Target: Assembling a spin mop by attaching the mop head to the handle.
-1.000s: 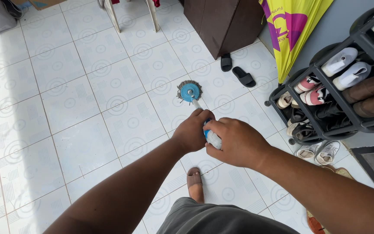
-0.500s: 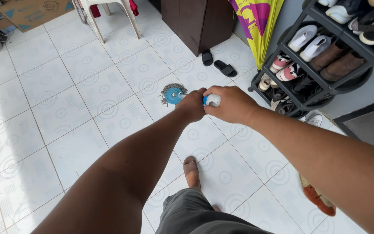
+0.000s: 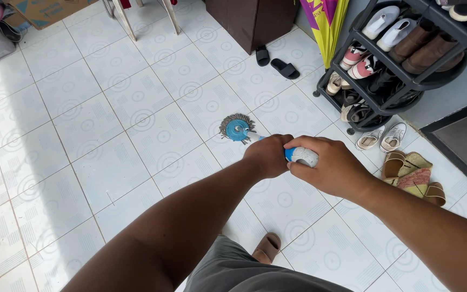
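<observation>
A mop with a round grey fringe and a blue disc, the mop head (image 3: 236,128), rests on the white patterned floor tiles (image 3: 109,167). Its white and blue handle (image 3: 301,156) runs back toward me. My left hand (image 3: 268,156) is closed around the handle just behind the head. My right hand (image 3: 331,168) grips the handle's upper end right beside it. My foot in a brown sandal (image 3: 266,247) shows below the hands.
A black shoe rack (image 3: 393,70) full of shoes stands at the right, with a yellow and purple umbrella (image 3: 325,21) beside it. Black slippers (image 3: 278,62) lie near a dark cabinet (image 3: 247,19). Loose shoes (image 3: 382,138) and sandals (image 3: 414,176) sit by the rack. Chair legs and a cardboard box are at the top left.
The mop head has stayed close in front of me while my hands slid right along the handle; the view shifted, bringing sandals by the rack into sight.
</observation>
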